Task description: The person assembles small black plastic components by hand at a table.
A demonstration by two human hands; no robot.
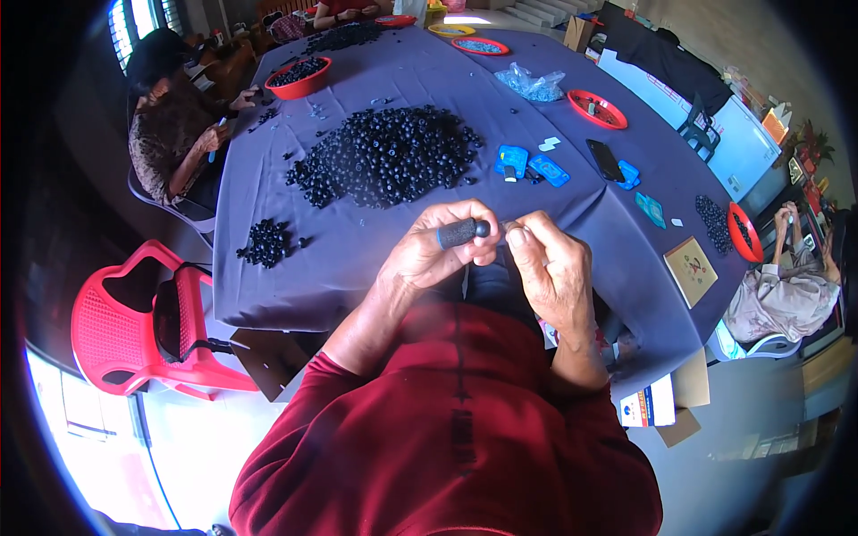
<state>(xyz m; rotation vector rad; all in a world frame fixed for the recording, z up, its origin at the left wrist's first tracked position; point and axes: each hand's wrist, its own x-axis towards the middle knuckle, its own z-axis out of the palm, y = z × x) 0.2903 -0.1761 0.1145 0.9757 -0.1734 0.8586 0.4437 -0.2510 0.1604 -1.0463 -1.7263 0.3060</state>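
Observation:
My left hand [422, 252] is closed in front of my chest, at the near edge of the table. A dark finger sleeve [458, 234] with a blue rim is on its thumb. At the sleeve's tip the fingers pinch a small round black part [483, 229]. Close beside it, my right hand [556, 272] is closed in a pinch, its thumb against the forefinger. Something tiny and pale seems to be at its fingertips, too small to name. A large heap of glossy black parts [384, 156] lies beyond my hands, and a smaller heap [266, 243] to the left.
A purple-grey cloth [357, 290] covers the table. Blue packets [511, 162], a phone [605, 160], a clear bag [531, 83] and red trays [597, 109] lie on it. A red chair [134, 322] stands at left. Other people sit at the left, right and far sides.

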